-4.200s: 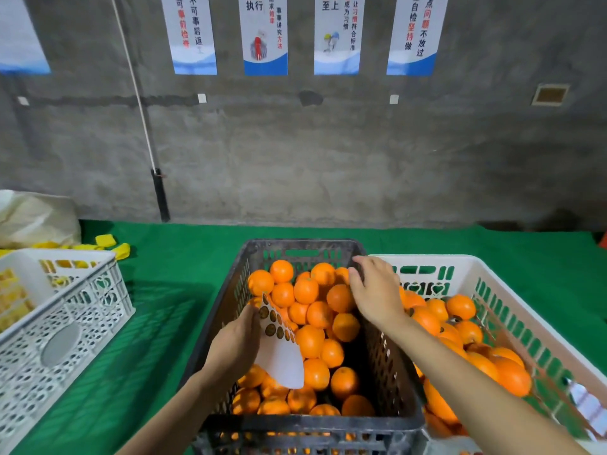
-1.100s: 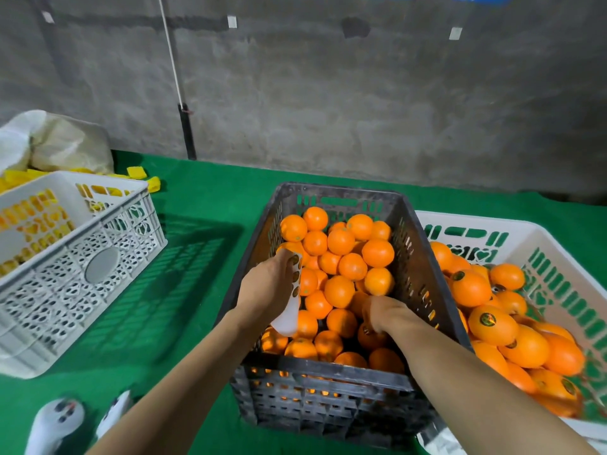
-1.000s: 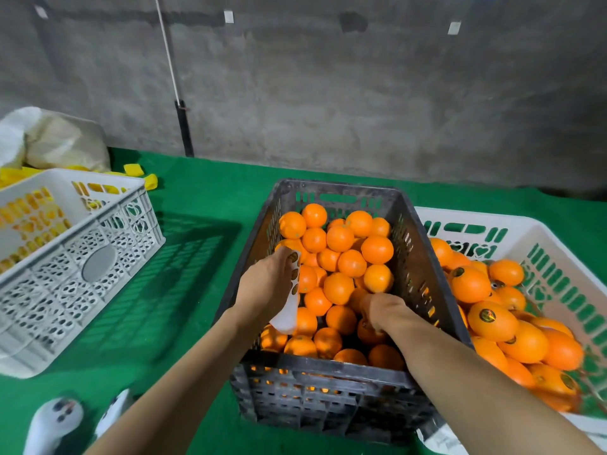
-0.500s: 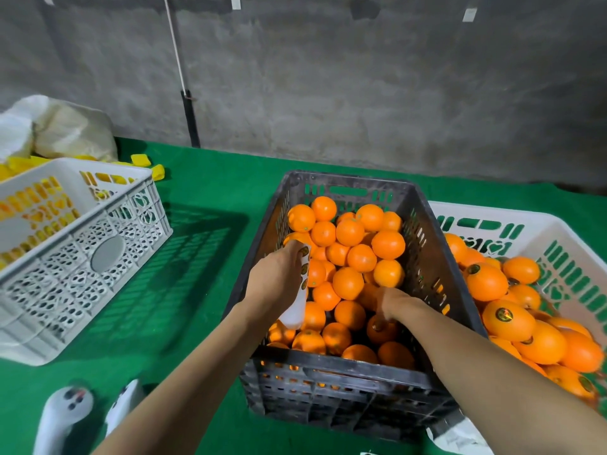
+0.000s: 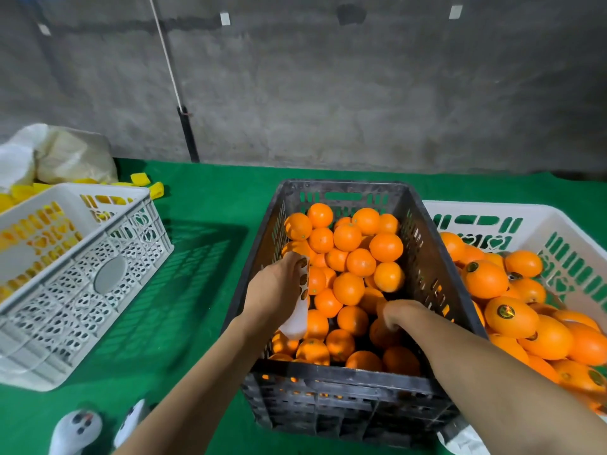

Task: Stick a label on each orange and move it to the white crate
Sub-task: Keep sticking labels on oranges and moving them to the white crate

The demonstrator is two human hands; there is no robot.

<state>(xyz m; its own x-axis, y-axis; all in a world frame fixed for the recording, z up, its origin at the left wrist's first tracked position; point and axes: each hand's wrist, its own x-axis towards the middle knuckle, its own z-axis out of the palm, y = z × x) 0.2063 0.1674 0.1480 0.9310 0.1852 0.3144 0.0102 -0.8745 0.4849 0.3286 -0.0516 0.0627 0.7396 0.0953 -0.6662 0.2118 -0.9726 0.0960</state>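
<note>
Left hand [image 5: 279, 290] pinching label sheet [image 5: 298, 318] by left wall of black crate [image 5: 341, 188], right hand [image 5: 399, 315] low inside it, fingers bent onto orange [image 5: 379, 333], can't tell if gripped, labelled oranges [image 5: 510, 316] piled in white crate [image 5: 486, 208] just right.

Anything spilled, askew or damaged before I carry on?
All oranges sit inside the black crate or the right white crate. Only the left white crate sits skewed, with loose yellow pieces on the cloth behind it.
</note>
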